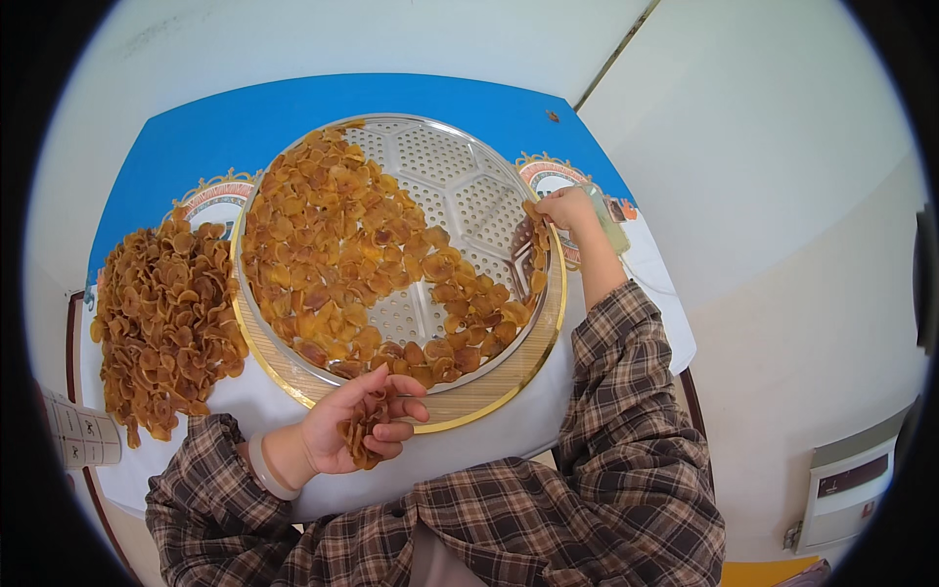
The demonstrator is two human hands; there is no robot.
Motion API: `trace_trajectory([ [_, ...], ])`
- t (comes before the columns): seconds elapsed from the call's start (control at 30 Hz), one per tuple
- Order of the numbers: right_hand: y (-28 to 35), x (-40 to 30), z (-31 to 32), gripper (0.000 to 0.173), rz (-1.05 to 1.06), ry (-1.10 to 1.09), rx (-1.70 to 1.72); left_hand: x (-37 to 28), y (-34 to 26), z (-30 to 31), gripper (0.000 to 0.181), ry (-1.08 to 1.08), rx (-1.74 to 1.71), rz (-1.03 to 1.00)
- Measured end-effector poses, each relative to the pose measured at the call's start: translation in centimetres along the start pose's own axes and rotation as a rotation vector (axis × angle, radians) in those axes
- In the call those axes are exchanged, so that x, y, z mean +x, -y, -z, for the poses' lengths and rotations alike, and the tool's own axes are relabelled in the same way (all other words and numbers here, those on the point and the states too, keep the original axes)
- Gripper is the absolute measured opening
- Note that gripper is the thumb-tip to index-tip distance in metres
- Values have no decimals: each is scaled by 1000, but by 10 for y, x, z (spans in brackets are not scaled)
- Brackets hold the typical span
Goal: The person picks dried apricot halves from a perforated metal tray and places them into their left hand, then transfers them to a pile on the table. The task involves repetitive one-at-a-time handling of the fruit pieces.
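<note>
My left hand [345,425] is palm up in front of the tray, its fingers curled around a small stack of dried brown slices [363,433]. At the right rim, my right hand [568,209] pinches a slice [535,211] above a short row of slices along the edge. The round perforated metal steamer tray [433,158] rests on a gold-rimmed round woven board [290,378]. Overlapping amber slices [330,213] cover its left side and run along the front. Bare perforated metal shows at the upper right and in a gap near the front.
A large heap of dried slices [169,315] lies left of the tray on the blue and white tablecloth [455,95]. A phone-like device [609,220] with a cable lies behind my right wrist. A patterned paper cup [81,433] stands at the left edge. One stray piece [552,116] lies far right.
</note>
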State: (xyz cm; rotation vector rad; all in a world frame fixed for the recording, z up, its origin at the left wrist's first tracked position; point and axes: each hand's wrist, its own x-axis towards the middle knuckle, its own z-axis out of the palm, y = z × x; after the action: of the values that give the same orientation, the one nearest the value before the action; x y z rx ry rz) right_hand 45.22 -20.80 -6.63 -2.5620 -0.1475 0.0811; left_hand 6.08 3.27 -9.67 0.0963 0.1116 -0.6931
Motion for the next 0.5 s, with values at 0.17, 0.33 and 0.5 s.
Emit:
trace_trajectory([
  [0.17,13,-12,15,22,136,-100,-59,1,0,-3,43,17,25,-14],
  [0.33,62,-69,36,39,314,-139,-42,-1,-1,1,43,9,36,-22],
  [0.5,117,-183,32,24,684,93,224,-2,4,-6,44,-62,13,-55],
])
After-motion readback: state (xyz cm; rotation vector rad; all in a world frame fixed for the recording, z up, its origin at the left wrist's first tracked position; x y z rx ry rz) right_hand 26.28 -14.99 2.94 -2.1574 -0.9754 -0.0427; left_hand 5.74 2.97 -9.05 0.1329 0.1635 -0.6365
